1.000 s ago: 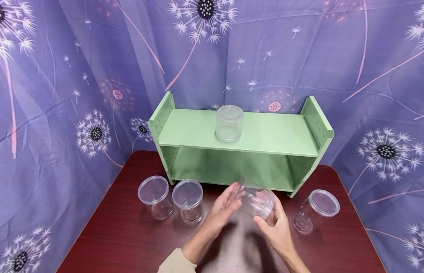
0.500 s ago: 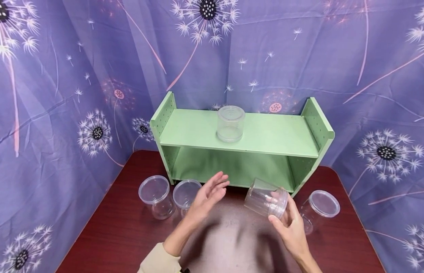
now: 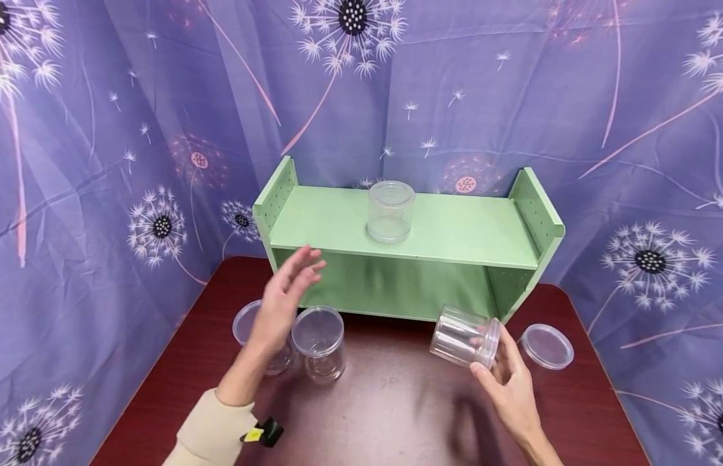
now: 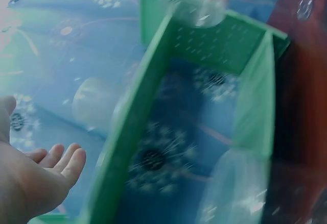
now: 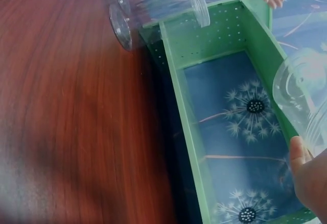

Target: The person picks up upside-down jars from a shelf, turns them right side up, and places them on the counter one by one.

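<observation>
My right hand (image 3: 511, 391) grips a clear plastic jar (image 3: 457, 338) around its lid end, holding it tipped on its side in front of the shelf's right part. The jar and the fingertips also show at the right edge of the right wrist view. My left hand (image 3: 279, 304) is raised with fingers extended and holds nothing. It hovers over a clear lidded jar (image 3: 246, 322) on the table, hiding part of it. Beside that, another lidded jar (image 3: 325, 364) stands upright. A further jar's lid (image 3: 547, 347) shows behind my right hand, its body mostly hidden.
A green two-tier shelf (image 3: 466, 226) stands at the back of the dark red table (image 3: 384, 401). One clear jar (image 3: 390, 213) sits on its upper board, left of centre. Purple dandelion-print cloth (image 3: 443, 84) hangs behind and at both sides.
My left hand has let go of the jar and moved left and up, over the left jars. My right hand has carried the jar rightward, still tipped.
</observation>
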Demonstrator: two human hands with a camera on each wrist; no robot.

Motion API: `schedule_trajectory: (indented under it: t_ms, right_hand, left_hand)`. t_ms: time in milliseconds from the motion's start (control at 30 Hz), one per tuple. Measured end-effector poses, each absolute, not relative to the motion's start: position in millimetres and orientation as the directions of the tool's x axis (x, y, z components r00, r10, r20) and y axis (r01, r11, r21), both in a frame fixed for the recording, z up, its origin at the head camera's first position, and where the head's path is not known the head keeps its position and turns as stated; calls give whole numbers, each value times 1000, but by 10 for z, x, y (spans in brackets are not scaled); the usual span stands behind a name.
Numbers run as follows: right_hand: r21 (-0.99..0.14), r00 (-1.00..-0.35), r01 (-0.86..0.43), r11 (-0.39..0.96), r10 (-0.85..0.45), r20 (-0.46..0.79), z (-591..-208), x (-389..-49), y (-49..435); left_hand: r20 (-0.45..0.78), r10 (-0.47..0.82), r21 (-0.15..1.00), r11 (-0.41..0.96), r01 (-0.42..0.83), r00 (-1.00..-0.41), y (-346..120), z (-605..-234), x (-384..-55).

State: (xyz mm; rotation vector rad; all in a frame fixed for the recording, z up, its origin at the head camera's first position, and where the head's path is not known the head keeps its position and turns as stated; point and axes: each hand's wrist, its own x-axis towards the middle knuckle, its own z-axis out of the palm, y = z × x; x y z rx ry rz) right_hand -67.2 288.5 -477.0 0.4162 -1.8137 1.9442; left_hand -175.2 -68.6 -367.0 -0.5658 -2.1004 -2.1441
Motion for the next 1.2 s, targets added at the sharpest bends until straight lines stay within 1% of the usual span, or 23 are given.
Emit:
schedule_trajectory:
  t_ms: [100,267,433,567,700,800,933,1067,1200]
  right_hand:
    - [-875,-867,-483,-11,146,477,-4755,-663,2901]
    - [-907,-887,-411,96,187,422,-4715,-639,2935]
    - [-908,-888,-388,159,200,415,-4678,-622,2965]
    - [-897,-877,-400,187,205,434,-4644,-619,2973]
    - [-885,-868,-400,237,213,449,-4605,-622,2985]
    - [-887,-871,-379,262,222,438,-4584,-618,2996]
    - [-869,-870,-347,353,226,439,-4562,-607,3002]
    - [-828,-866,-306,471,224,447,-4558,-597,2998]
    - [-804,-872,-263,533,225,435,-4574,-588,3003]
  left_hand:
    - [356,127,934,-13,357,-926,-837,-3499,-1828]
    - [425,36,902,68,426,-905,-1061,-3254,-1935]
    - [489,-68,872,28,488,-870,-1211,-3085,-2044]
    - [514,-120,857,41,513,-849,-1277,-3025,-2157]
    - [509,-118,860,103,499,-853,-1306,-3025,-2275]
    - [497,-105,864,155,479,-862,-1313,-3055,-2376]
    - [465,-83,871,217,440,-881,-1314,-3100,-2511]
    - [428,-51,880,250,403,-902,-1314,-3128,-2633]
    - [402,5,876,288,386,-916,-1315,-3139,-2716]
